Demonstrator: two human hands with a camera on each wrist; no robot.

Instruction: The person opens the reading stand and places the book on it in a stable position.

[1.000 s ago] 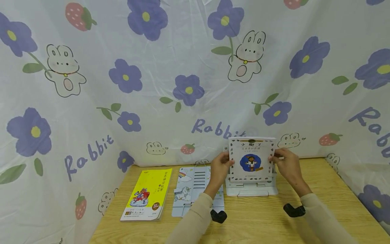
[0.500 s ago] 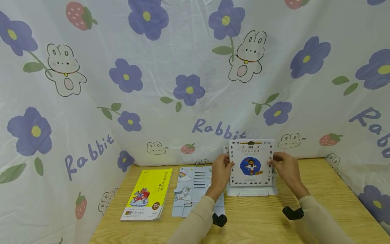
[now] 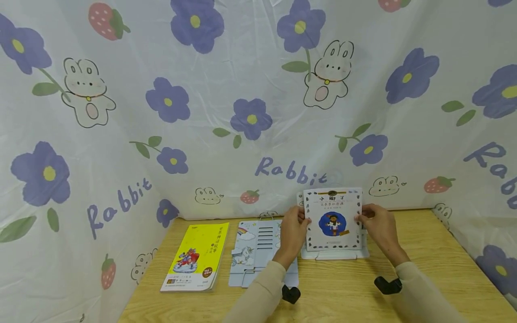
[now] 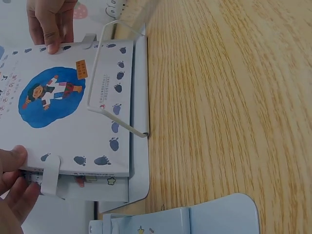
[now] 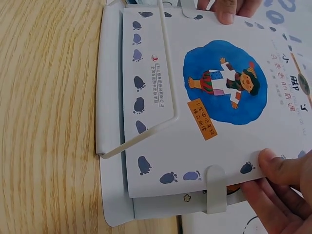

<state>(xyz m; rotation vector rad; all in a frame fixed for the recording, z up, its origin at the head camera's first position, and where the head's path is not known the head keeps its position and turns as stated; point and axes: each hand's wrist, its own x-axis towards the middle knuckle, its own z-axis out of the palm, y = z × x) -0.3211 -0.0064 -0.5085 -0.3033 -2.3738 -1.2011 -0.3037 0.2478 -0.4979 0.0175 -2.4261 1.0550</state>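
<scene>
A white picture book (image 3: 334, 229) with a blue oval on its cover leans upright on a white book stand (image 3: 304, 255). My left hand (image 3: 292, 232) grips its left edge, thumb on the cover. At the opposite edge my right hand (image 3: 380, 226) pinches the book the same way, with fingers behind it. A bent wire holder (image 4: 91, 78) crosses the lower cover in the left wrist view. One side clip (image 5: 216, 190) laps over the book's edge near the right thumb. The book's lower edge sits at the stand's ledge (image 5: 109, 97).
A second stand (image 3: 242, 251), pale blue with a unicorn print, lies flat on the wooden table (image 3: 335, 296), partly behind the left forearm. Further left lies a yellow book (image 3: 198, 251). A patterned curtain (image 3: 226, 179) hangs behind the table.
Both hands have lowered the picture book slightly onto the stand, where its bottom now sits nearer the ledge. The yellow book and second stand have stayed put.
</scene>
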